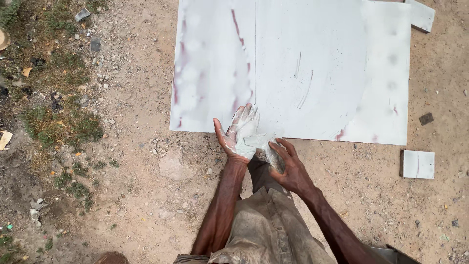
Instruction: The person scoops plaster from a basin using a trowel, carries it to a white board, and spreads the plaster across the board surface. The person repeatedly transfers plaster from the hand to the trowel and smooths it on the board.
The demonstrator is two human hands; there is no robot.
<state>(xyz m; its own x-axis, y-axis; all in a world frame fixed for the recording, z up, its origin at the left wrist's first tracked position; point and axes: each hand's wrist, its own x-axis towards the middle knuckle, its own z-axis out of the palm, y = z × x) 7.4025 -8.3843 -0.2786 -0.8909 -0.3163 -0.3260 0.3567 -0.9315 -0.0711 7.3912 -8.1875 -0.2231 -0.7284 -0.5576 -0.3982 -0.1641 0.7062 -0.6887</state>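
A large white-painted board [322, 63] with reddish streaks lies flat on the dirt in front of me. My left hand [238, 134] is held open, palm up, at the board's near edge, its palm and fingers coated in white. My right hand [289, 164] grips a crumpled whitish rag or paper [261, 143] and presses it against the left palm. My knee in dusty grey-brown cloth [266, 220] is below both hands.
A small white-painted block [418, 164] lies on the ground at the right, and another white piece [421, 14] sits at the board's top right corner. Patchy grass and litter [53, 98] cover the left side. Sandy ground with pebbles surrounds the board.
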